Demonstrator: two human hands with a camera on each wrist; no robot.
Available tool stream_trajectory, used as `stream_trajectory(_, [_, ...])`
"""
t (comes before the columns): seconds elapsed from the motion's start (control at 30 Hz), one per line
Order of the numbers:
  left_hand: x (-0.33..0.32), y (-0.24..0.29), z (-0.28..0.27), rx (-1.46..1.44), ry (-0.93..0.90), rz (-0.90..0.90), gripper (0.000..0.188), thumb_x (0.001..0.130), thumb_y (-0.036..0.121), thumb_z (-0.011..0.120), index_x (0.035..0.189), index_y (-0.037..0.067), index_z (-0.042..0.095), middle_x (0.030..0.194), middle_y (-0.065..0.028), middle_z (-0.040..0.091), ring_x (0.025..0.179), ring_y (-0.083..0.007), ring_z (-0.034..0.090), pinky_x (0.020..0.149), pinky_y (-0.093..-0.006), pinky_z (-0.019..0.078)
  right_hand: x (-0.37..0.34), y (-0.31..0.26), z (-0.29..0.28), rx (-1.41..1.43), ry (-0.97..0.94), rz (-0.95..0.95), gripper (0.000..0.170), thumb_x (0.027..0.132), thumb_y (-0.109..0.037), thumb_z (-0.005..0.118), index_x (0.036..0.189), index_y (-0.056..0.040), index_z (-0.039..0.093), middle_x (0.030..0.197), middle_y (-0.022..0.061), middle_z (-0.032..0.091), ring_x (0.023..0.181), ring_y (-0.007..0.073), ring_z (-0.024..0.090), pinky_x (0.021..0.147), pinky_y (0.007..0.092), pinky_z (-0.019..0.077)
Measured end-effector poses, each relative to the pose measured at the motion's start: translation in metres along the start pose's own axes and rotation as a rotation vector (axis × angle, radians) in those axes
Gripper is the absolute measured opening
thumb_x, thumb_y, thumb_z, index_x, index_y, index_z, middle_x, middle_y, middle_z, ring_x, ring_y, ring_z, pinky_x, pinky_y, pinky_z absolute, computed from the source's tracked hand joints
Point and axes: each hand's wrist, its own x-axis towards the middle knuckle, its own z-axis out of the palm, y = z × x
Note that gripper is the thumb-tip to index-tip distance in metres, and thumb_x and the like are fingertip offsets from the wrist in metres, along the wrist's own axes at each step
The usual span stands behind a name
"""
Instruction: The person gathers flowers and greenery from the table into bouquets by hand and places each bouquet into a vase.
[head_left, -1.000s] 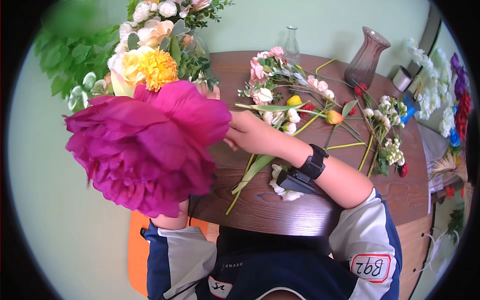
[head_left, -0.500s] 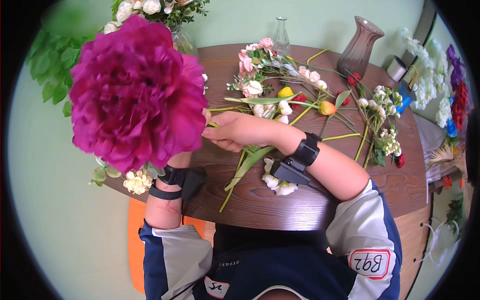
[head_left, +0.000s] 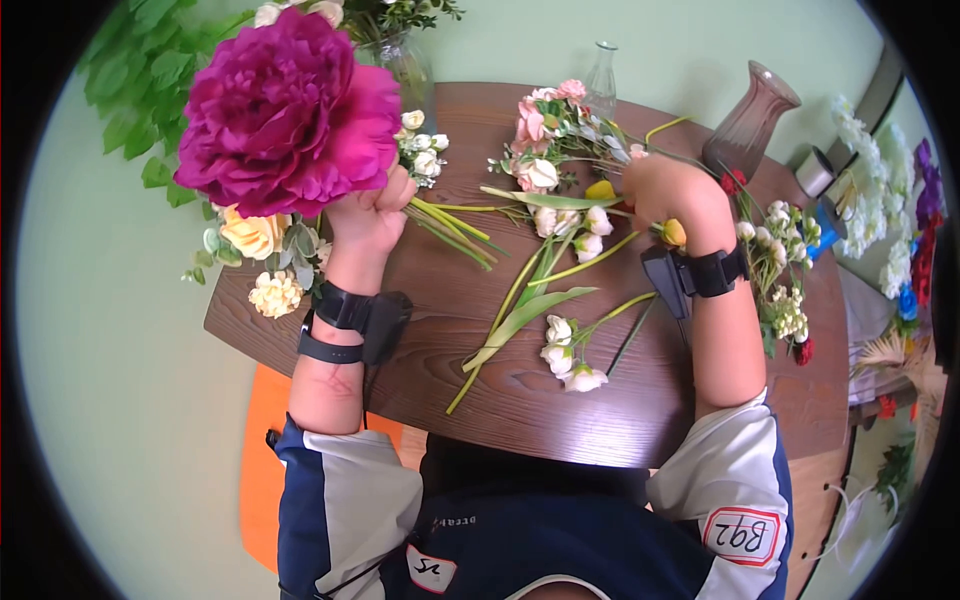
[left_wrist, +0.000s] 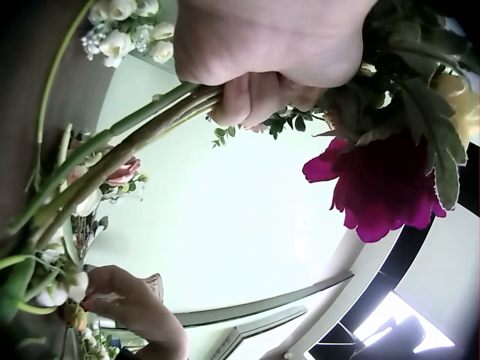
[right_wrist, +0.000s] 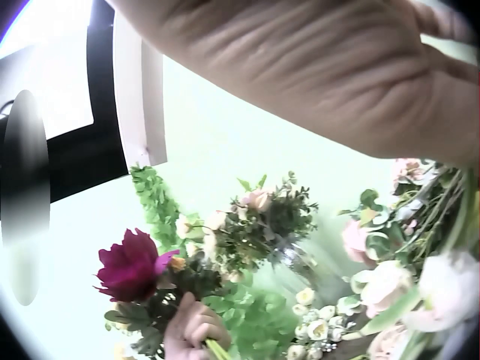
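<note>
My left hand (head_left: pixel 372 213) grips the stems of a bouquet, fingers curled round them. A large magenta peony (head_left: pixel 285 110) tops it, with a cream rose (head_left: pixel 255 232) and a pale yellow bloom (head_left: pixel 275 294) beside it. Green stems (left_wrist: pixel 112 142) stick out beyond the fist. My right hand (head_left: pixel 680 195) reaches down among the flowers lying on the table, next to an orange-yellow tulip (head_left: pixel 673 232) and a yellow tulip (head_left: pixel 600 190). Its fingertips are mostly hidden, and I cannot tell whether they pinch a stem.
On the brown table (head_left: pixel 450 350) lie white blooms (head_left: pixel 575 360), pink flowers (head_left: pixel 535 125) and white buds (head_left: pixel 775 235). A clear bottle (head_left: pixel 601 80) and a smoky ribbed vase (head_left: pixel 750 120) stand at the back. Far left is a glass vase (head_left: pixel 408 75) of flowers; at right, a roll (head_left: pixel 814 172).
My right hand has left the bouquet's stems and moved right, over the loose flowers. The left hand still holds the bouquet, whose peony swung up and now sits slightly right.
</note>
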Motion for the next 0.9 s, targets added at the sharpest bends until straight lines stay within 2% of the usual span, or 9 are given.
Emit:
stream_trajectory(0.13, [-0.005,-0.007,0.013,0.035,0.034,-0.027,0.030,0.090,0.022,0.040,0.062,0.011,0.036,0.049,0.0036,0.028,0.040,-0.0070,0.019,0.041,-0.0224,0.0165,0.000,-0.014,0.005,0.042,0.073,0.175,0.018,0.060,-0.009,0.065,0.077,-0.0016,0.066,0.076,0.0180,0.062,0.069,0.0321,0.061,0.061,0.0380,0.0494])
stream_trajectory(0.23, [-0.009,-0.013,0.019,0.431,0.237,0.065,0.025,0.090,0.021,0.039,0.067,0.011,0.038,0.051,0.0042,0.029,0.039,-0.0063,0.020,0.041,-0.0221,0.0164,0.006,-0.007,-0.005,0.050,0.055,0.001,0.018,0.062,-0.010,0.065,0.078,-0.0034,0.066,0.073,0.0167,0.063,0.068,0.0316,0.061,0.061,0.0378,0.0496])
stream_trajectory(0.37, [-0.009,-0.013,0.013,0.113,0.032,-0.104,0.025,0.089,0.019,0.041,0.065,0.012,0.038,0.048,0.0050,0.029,0.038,-0.0055,0.021,0.040,-0.0215,0.0170,-0.031,-0.027,-0.047,-0.009,0.687,0.094,0.014,0.068,-0.010,0.065,0.082,-0.0092,0.065,0.072,0.0109,0.064,0.073,0.0298,0.062,0.069,0.0375,0.0489])
stream_trajectory(0.53, [0.003,-0.015,-0.015,-0.040,-0.380,-0.245,0.034,0.089,0.020,0.043,0.056,0.014,0.037,0.044,0.0061,0.031,0.034,-0.0049,0.025,0.037,-0.0212,0.0197,-0.077,-0.045,-0.085,-0.104,1.110,-0.033,0.013,0.068,-0.010,0.067,0.080,-0.0106,0.063,0.069,0.0052,0.063,0.070,0.0230,0.058,0.085,0.0382,0.0399])
stream_trajectory(0.6, [-0.011,-0.015,0.003,0.001,-0.176,-0.239,0.037,0.090,0.022,0.042,0.054,0.015,0.037,0.043,0.0063,0.031,0.033,-0.0051,0.024,0.036,-0.0217,0.0189,-0.087,-0.055,-0.091,-0.269,1.253,-0.272,0.009,0.065,-0.010,0.066,0.074,-0.0123,0.066,0.068,0.0016,0.061,0.072,0.0182,0.057,0.090,0.0401,0.0371])
stream_trajectory(0.67, [-0.013,-0.015,0.009,0.047,0.027,-0.233,0.040,0.092,0.023,0.041,0.053,0.015,0.037,0.043,0.0064,0.031,0.032,-0.0053,0.023,0.034,-0.0222,0.0181,-0.096,-0.075,-0.097,-0.319,1.245,-0.245,0.009,0.065,-0.007,0.066,0.072,-0.0112,0.064,0.069,0.0004,0.061,0.081,0.0178,0.058,0.092,0.0401,0.0346])
stream_trajectory(0.73, [-0.001,-0.012,0.001,-0.235,-0.483,-0.475,0.045,0.095,0.027,0.038,0.051,0.016,0.037,0.042,0.0066,0.031,0.031,-0.0057,0.021,0.033,-0.0221,0.0175,-0.101,-0.081,-0.099,-0.370,1.245,-0.215,0.009,0.064,-0.004,0.066,0.070,-0.0101,0.063,0.070,-0.0009,0.060,0.089,0.0175,0.059,0.095,0.0401,0.0321])
stream_trajectory(0.77, [0.000,-0.011,-0.001,-0.232,-0.486,-0.480,0.045,0.095,0.027,0.038,0.051,0.016,0.037,0.042,0.0066,0.031,0.031,-0.0057,0.021,0.033,-0.0221,0.0175,-0.103,-0.081,-0.100,-0.409,1.237,-0.198,0.010,0.063,-0.004,0.065,0.070,-0.0113,0.064,0.069,-0.0015,0.060,0.090,0.0178,0.059,0.095,0.0404,0.0323])
stream_trajectory(0.9, [-0.004,-0.004,-0.002,-0.083,-0.196,-0.402,0.043,0.094,0.031,0.039,0.054,0.015,0.037,0.043,0.0065,0.030,0.031,-0.0060,0.023,0.033,-0.0218,0.0190,-0.104,-0.072,-0.103,-0.350,1.161,-0.376,0.014,0.059,-0.005,0.065,0.069,-0.0146,0.065,0.067,-0.0031,0.058,0.089,0.0179,0.059,0.095,0.0421,0.0331])
